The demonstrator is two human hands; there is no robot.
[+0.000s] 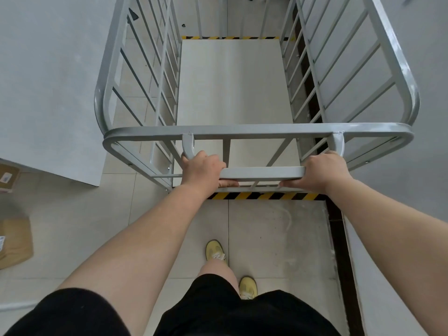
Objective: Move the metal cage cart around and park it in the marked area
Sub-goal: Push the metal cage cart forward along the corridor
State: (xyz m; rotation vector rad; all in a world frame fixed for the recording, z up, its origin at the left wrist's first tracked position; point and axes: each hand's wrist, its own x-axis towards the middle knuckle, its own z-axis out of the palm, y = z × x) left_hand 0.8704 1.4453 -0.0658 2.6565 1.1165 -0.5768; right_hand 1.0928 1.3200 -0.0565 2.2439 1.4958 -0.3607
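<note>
While both hands (261,169) grip its handle (263,172), the cage cart (232,93) points lengthwise straight ahead.

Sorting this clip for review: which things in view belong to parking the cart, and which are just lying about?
Part of the job:
metal cage cart
cart handle, gripped by the left hand and right hand
striped floor tape, near strip and far strip

Just lying about:
cardboard boxes on the floor at left
small dark object on the floor beyond the cart

Grey cage cart (261,129), yellow-black striped tape (264,196).
</note>
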